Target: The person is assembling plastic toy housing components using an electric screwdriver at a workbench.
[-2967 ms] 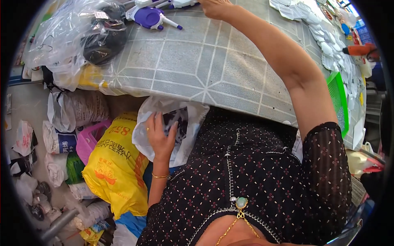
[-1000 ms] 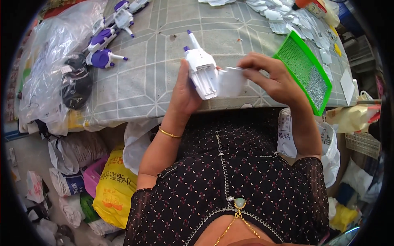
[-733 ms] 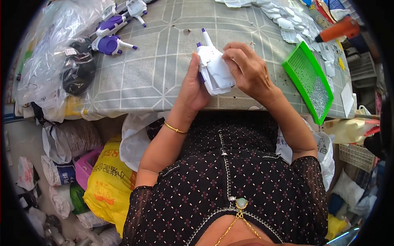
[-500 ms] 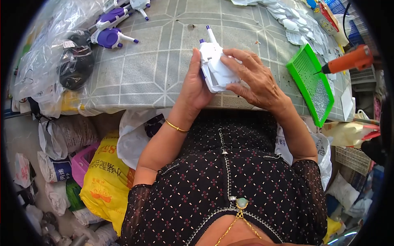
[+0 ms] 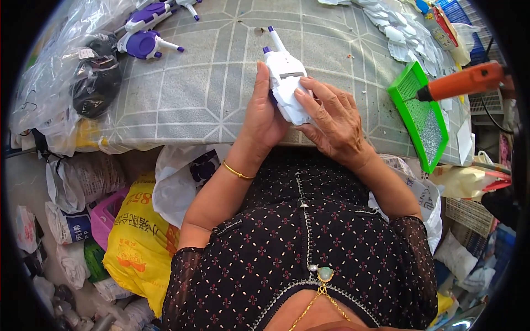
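Note:
My left hand (image 5: 264, 113) is wrapped round a white plastic case with purple tips (image 5: 284, 68), which looks like a toy walkie-talkie. Its white antenna rod points away from me. A flat white cover (image 5: 291, 94) lies over the back of the case, with a dark slot showing just above it. The fingertips of my right hand (image 5: 332, 118) press on this cover, while the thumb sits by the case's lower end. The purple side of the case is mostly hidden in my left palm.
Similar purple-and-white cases (image 5: 141, 45) lie at the far left beside a black plastic-wrapped bundle (image 5: 96, 83). A green tray (image 5: 406, 107) holds small metal screws, with an orange electric screwdriver (image 5: 464, 81) over it. Loose white covers (image 5: 395, 34) are heaped at the far right.
The cover has moved from skewed with a gap beside it to lying more squarely over the case. The case has turned slightly, and my right hand has shifted a little left.

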Demonstrator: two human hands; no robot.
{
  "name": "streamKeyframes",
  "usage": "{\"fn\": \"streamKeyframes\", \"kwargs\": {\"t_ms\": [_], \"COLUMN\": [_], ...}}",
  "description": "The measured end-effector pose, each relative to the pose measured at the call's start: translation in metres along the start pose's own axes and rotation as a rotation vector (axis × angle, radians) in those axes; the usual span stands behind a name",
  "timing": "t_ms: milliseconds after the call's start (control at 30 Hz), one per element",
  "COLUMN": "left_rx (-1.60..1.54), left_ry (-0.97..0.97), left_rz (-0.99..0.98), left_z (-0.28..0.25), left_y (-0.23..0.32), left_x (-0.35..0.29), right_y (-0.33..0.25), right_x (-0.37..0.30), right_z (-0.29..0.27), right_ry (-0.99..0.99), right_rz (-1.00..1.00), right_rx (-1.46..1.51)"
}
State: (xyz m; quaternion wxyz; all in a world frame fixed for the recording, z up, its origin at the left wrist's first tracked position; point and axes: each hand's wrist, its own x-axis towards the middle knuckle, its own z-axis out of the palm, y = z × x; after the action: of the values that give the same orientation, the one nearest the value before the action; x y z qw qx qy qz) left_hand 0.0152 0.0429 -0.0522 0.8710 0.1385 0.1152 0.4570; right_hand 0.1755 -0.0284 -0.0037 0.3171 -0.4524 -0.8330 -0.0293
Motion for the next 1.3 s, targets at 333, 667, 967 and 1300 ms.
{"fn": "streamKeyframes", "kwargs": {"t_ms": [333, 667, 967, 1300], "left_rx": [0.046, 0.084, 0.144, 0.140], "left_ry": [-0.034, -0.021, 0.002, -0.085], "left_rz": [-0.023, 0.019, -0.041, -0.114], "left_z": [0.005, 0.006, 0.012, 0.006], "left_y": [0.004, 0.001, 0.002, 0.002], "left_x": [-0.002, 0.001, -0.002, 0.001], "right_y": [0.031, 0.026, 0.030, 0.039], "right_x": [0.004, 0.002, -0.002, 0.002], "right_z": [-0.008, -0.006, -0.015, -0.027], "right_ry": [0.380, 0.167, 0.048, -0.001], "right_rz": [-0.079, -0.226, -0.211, -0.406], "right_rx": [-0.048, -0.028, 0.024, 0.068]}}
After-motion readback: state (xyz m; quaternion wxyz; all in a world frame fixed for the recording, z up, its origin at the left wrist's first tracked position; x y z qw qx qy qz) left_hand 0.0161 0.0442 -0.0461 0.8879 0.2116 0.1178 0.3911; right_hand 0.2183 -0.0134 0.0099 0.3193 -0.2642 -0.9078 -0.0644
